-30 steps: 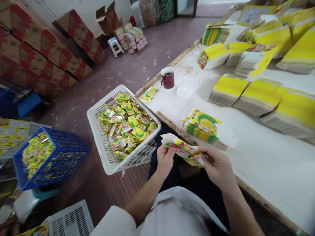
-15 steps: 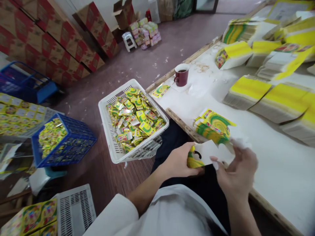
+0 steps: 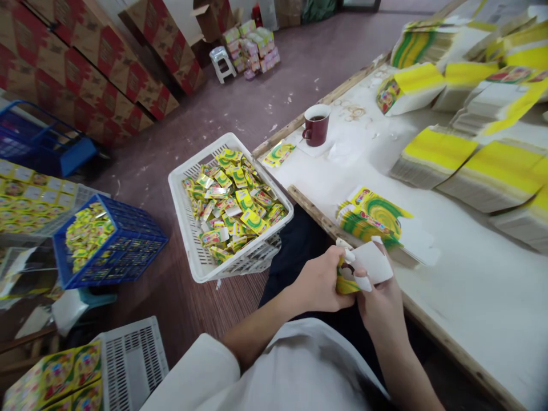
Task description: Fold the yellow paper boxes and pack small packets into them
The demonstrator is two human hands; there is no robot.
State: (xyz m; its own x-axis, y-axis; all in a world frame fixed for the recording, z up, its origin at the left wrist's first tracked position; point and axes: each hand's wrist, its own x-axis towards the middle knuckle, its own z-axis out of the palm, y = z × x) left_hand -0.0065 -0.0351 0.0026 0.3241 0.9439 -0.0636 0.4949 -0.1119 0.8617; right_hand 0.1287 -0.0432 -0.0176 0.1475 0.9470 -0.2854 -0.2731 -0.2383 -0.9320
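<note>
The left hand [image 3: 322, 281] and right hand [image 3: 380, 299] both grip the carton [image 3: 371, 262] between them.

Packing workshop; stacked cartons [image 3: 81, 63]; flat card blanks [image 3: 377, 212]; crate [image 3: 186, 228] of packets [image 3: 235, 205]

Right there on my feed, the carton [image 3: 375, 264] was caught between two bare hands, the left hand [image 3: 321, 281] wrapped round one end and the right hand [image 3: 380, 302] gripping the other! A broad, plain white panel tilted up toward me on the right. Over on the left, a yellow and green printed wall peeped out, and between the two I caught a dark, curved gap. Partly folded, that one! Small white tabs poked out, one close by the right hand. It hung in the air, just beside the edge of the table [image 3: 458, 353]. The hands covered so much that I couldn't fairly call its far end.
</note>
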